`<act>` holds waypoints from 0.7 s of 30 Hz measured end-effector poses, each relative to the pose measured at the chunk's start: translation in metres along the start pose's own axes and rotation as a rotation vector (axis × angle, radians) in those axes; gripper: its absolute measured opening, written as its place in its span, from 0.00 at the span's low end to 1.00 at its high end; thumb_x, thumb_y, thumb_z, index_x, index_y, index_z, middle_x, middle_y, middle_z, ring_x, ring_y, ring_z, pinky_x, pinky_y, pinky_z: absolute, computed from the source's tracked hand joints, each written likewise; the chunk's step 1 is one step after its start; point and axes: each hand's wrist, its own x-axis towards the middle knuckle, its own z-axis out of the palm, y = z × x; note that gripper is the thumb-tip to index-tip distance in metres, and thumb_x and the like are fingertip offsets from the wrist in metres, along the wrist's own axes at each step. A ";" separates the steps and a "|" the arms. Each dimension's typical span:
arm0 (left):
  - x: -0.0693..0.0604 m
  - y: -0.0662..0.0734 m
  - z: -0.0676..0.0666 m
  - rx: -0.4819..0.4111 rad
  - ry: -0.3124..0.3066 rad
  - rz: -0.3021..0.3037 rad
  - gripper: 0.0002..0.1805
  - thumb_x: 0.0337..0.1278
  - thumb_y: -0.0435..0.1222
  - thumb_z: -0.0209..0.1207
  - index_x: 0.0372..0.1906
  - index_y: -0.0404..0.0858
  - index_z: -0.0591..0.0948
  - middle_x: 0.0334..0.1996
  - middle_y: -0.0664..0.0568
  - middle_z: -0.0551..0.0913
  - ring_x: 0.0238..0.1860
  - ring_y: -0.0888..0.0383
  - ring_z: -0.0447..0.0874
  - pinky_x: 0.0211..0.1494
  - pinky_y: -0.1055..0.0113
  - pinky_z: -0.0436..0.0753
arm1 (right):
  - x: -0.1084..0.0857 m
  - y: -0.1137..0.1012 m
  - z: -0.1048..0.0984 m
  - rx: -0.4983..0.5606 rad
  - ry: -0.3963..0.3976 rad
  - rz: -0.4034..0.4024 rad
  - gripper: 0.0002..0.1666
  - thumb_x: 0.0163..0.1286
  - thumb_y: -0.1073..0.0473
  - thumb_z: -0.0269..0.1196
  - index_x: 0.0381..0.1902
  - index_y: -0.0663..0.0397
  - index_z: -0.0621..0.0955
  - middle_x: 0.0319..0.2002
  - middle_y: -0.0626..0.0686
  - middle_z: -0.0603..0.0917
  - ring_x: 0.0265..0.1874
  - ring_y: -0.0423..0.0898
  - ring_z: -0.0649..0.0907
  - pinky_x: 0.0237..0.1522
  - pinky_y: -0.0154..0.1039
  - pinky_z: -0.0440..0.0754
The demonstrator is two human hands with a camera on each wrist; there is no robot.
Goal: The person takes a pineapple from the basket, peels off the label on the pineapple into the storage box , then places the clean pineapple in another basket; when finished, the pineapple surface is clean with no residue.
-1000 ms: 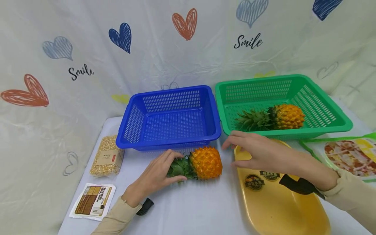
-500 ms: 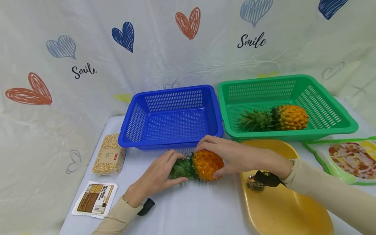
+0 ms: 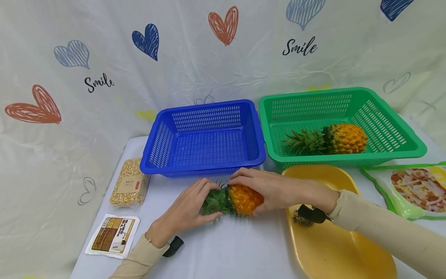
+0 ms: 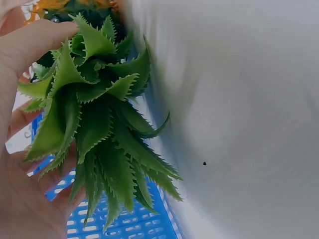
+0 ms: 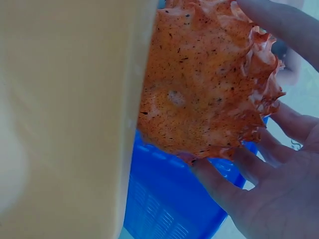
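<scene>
A pineapple [image 3: 245, 199] lies on its side on the white table, crown to the left, just in front of the blue basket [image 3: 202, 170]. My left hand [image 3: 186, 207] holds its leafy crown [image 4: 99, 129], thumb on the near side and fingers on the far side. On the orange body, my right hand [image 3: 268, 188] grips from the right. The right wrist view shows the pineapple's speckled orange base [image 5: 199, 89] between thumb and fingers. Part of the fruit's top is hidden under the right hand.
A second pineapple [image 3: 346, 139] lies in the green basket [image 3: 348, 158]. The yellow tray [image 3: 334, 252] sits under my right forearm. At left are a corn kernel bag [image 3: 129, 184] and a small white packet [image 3: 113, 236]; at right, a green-edged bag [image 3: 418, 190].
My right hand has moved left from above the yellow tray and taken hold of the pineapple's body. The left hand stays at the crown. The pineapple has hardly moved.
</scene>
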 end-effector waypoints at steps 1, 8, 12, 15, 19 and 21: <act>0.000 0.000 0.000 0.001 0.000 0.003 0.35 0.54 0.48 0.78 0.61 0.40 0.76 0.53 0.51 0.78 0.49 0.57 0.79 0.51 0.59 0.84 | 0.000 0.000 0.000 -0.004 -0.004 -0.006 0.51 0.58 0.60 0.81 0.76 0.54 0.70 0.71 0.54 0.70 0.67 0.56 0.75 0.65 0.60 0.78; 0.000 0.001 0.000 0.013 0.012 0.032 0.35 0.53 0.47 0.79 0.60 0.39 0.76 0.52 0.51 0.78 0.49 0.57 0.79 0.51 0.59 0.84 | 0.000 0.003 -0.001 -0.029 -0.020 -0.061 0.54 0.55 0.60 0.83 0.76 0.53 0.69 0.69 0.54 0.71 0.67 0.55 0.75 0.65 0.59 0.78; 0.000 0.001 -0.001 0.014 0.007 0.031 0.35 0.53 0.47 0.79 0.60 0.39 0.76 0.52 0.51 0.79 0.49 0.57 0.79 0.51 0.59 0.84 | 0.000 0.004 -0.001 -0.023 -0.029 -0.065 0.53 0.55 0.60 0.82 0.76 0.52 0.69 0.69 0.53 0.71 0.68 0.54 0.73 0.66 0.58 0.78; 0.000 0.001 -0.001 0.016 0.006 0.028 0.35 0.52 0.48 0.79 0.60 0.39 0.76 0.52 0.51 0.79 0.49 0.57 0.79 0.51 0.59 0.84 | 0.001 0.005 -0.001 -0.017 -0.032 -0.072 0.52 0.55 0.61 0.82 0.75 0.51 0.70 0.68 0.52 0.71 0.68 0.53 0.73 0.66 0.58 0.78; -0.001 0.001 -0.001 0.021 0.011 0.040 0.35 0.51 0.48 0.80 0.60 0.39 0.76 0.53 0.51 0.79 0.50 0.57 0.79 0.51 0.59 0.84 | 0.002 0.005 -0.001 -0.022 -0.035 -0.091 0.50 0.56 0.60 0.82 0.74 0.50 0.71 0.67 0.50 0.72 0.67 0.52 0.73 0.65 0.57 0.79; -0.001 0.000 -0.001 0.022 0.010 0.045 0.35 0.51 0.47 0.80 0.61 0.40 0.76 0.53 0.51 0.79 0.50 0.57 0.79 0.52 0.59 0.84 | 0.003 0.005 -0.001 -0.028 -0.030 -0.104 0.49 0.56 0.60 0.82 0.73 0.50 0.71 0.66 0.50 0.72 0.65 0.51 0.73 0.64 0.56 0.80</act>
